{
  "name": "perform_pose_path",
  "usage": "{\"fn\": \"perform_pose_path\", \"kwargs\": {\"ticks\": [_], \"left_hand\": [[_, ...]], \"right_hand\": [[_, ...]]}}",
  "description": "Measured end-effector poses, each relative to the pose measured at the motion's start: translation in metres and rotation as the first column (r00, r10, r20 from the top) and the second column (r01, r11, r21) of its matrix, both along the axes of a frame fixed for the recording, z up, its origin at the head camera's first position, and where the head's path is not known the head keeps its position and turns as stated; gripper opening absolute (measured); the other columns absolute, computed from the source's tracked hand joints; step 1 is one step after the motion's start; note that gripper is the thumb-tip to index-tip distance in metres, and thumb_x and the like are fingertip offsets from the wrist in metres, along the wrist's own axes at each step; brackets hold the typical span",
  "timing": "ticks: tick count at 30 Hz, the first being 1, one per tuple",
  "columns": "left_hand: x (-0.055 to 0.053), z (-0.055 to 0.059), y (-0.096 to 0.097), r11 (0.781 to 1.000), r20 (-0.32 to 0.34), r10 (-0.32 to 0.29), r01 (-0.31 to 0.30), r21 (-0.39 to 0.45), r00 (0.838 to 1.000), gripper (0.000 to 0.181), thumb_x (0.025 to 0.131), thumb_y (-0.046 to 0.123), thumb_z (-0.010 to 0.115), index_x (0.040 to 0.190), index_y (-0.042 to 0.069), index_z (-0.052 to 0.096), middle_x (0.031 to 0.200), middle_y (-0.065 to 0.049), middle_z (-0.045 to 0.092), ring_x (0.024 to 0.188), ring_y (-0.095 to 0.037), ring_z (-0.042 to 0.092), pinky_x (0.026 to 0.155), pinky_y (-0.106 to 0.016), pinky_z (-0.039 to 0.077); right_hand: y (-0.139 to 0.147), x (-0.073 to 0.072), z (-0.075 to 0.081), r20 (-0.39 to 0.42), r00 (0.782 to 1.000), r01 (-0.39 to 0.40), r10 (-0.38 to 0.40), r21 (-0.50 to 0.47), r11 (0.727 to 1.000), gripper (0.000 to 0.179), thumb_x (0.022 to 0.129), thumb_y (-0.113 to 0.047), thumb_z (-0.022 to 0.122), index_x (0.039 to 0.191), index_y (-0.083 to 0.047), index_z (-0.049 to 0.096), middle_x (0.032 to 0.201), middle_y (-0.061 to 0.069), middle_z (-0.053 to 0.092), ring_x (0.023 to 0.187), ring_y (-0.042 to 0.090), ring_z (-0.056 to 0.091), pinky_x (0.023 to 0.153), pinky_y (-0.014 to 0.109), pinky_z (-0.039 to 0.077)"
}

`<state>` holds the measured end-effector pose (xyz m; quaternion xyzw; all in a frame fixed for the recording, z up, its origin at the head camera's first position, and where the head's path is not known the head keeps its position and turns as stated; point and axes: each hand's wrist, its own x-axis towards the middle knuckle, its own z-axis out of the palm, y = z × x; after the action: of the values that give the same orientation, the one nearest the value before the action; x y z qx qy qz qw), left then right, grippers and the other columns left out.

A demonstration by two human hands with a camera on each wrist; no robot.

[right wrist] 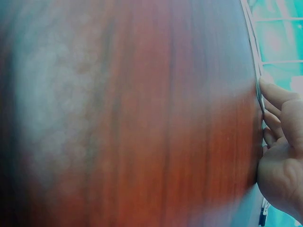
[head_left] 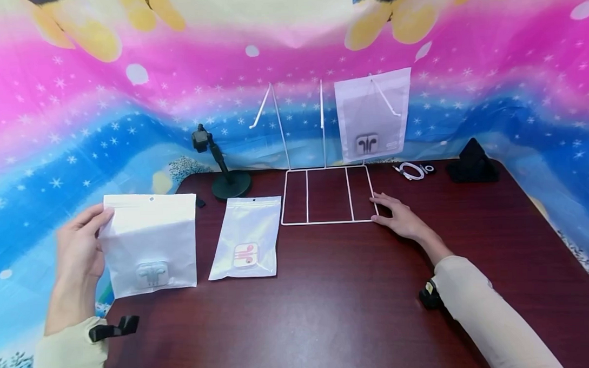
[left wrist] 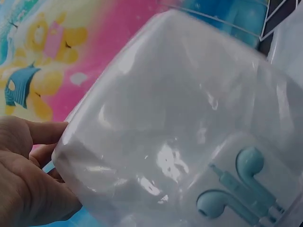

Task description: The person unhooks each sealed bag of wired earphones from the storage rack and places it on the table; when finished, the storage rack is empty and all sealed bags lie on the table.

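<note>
My left hand (head_left: 79,245) pinches a white zip-top bag (head_left: 150,232) by its upper left edge, thumb in front. Through the clear face of the bag shows a square case with pale blue earphones (left wrist: 232,187). A second zip-top bag (head_left: 252,220), holding pink earphones (head_left: 245,255), lies on the table to the right of it. At the front right corner of a white wire display rack (head_left: 327,222), my right hand (head_left: 398,215) rests its fingertips and thumb on the base wire. From the rack's right hook hangs a bag (head_left: 375,113) with dark earphones (head_left: 366,144).
Left of the rack stands a black gooseneck-like stand (head_left: 231,183) with a round base. A coiled white cable (head_left: 411,171) and a black phone holder (head_left: 472,164) are at the back right of the dark wooden table (head_left: 304,313). Patterned fabric (head_left: 198,73) hangs behind.
</note>
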<state>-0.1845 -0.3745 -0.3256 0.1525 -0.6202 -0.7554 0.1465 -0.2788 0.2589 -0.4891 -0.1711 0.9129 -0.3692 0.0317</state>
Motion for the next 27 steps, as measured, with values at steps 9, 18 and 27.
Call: {"fn": "perform_pose_path", "kwargs": {"ticks": [9,18,27], "left_hand": [[-0.030,-0.024,-0.024,0.995,0.051,-0.105,0.104,0.009,0.993,0.016,0.097,0.017,0.075,0.113,0.018,0.078,0.109,0.009,0.066,0.083,-0.007,0.061,0.058,-0.021,0.045],[-0.058,-0.056,-0.038,0.997,0.183,-0.073,0.073,0.009,0.980,0.023,0.098,0.026,0.072,0.121,0.026,0.074,0.114,0.012,0.062,0.094,-0.005,0.062,0.072,-0.019,0.055],[-0.078,-0.083,-0.041,0.995,0.286,-0.036,0.061,-0.079,0.958,0.055,0.105,0.030,0.063,0.157,0.024,0.048,0.114,0.017,0.056,0.101,-0.004,0.052,0.075,-0.019,0.049]], "right_hand": [[0.000,-0.001,0.002,0.001,1.000,0.006,-0.006,0.007,1.000,0.058,0.104,-0.018,0.064,0.154,0.003,0.043,0.167,0.022,0.028,0.156,0.045,0.015,0.115,0.078,0.006],[0.000,-0.001,0.002,-0.001,1.000,0.005,-0.005,0.006,1.000,0.058,0.104,-0.017,0.065,0.154,0.003,0.044,0.167,0.022,0.029,0.156,0.045,0.016,0.116,0.077,0.007],[0.001,0.000,-0.001,0.004,1.000,0.009,-0.009,-0.003,1.000,0.059,0.104,-0.020,0.065,0.154,0.002,0.044,0.167,0.021,0.029,0.156,0.044,0.015,0.115,0.078,0.007]]}}
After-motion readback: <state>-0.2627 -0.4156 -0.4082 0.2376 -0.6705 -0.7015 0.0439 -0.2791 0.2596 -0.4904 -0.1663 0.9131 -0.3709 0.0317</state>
